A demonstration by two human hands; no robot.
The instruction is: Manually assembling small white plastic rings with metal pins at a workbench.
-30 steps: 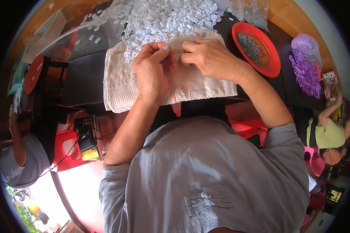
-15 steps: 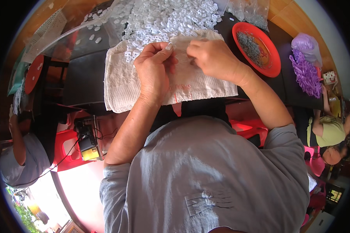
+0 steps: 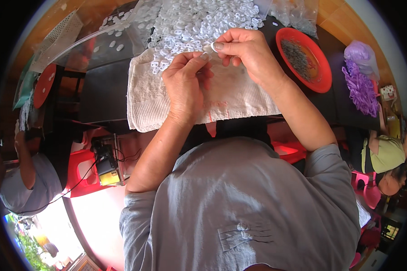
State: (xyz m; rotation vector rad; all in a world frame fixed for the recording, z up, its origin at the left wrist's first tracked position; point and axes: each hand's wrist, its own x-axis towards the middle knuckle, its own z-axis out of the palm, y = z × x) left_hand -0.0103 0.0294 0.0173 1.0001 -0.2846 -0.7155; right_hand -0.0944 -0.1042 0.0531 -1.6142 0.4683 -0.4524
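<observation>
Two hands over the white towel (image 3: 239,97), which lies on the dark tabletop (image 3: 106,88) at its near edge. Right hand (image 3: 248,54): fingers pinch one small white ring (image 3: 213,46) between thumb and forefinger, just above the towel's far edge. Left hand (image 3: 185,86): resting on the towel, thumb and forefinger tips pressed together right beside the ring; can't tell if they hold anything, other fingers curled under.

Pile of white rings (image 3: 199,20) sits just beyond the towel, spilling onto its far edge, touching it. A few loose rings lie left of the pile under a clear plastic sheet (image 3: 83,43).

Red dish (image 3: 319,72) with dark small bits is right of the towel, near it, not touching. Purple shredded bundle (image 3: 359,86) further right of the dish.

Other people: one in a grey shirt (image 3: 20,185) well left of the towel, below tabletop level; one in a yellow-green top (image 3: 384,153) well right. Red stool (image 3: 83,174) below the towel's left corner.
</observation>
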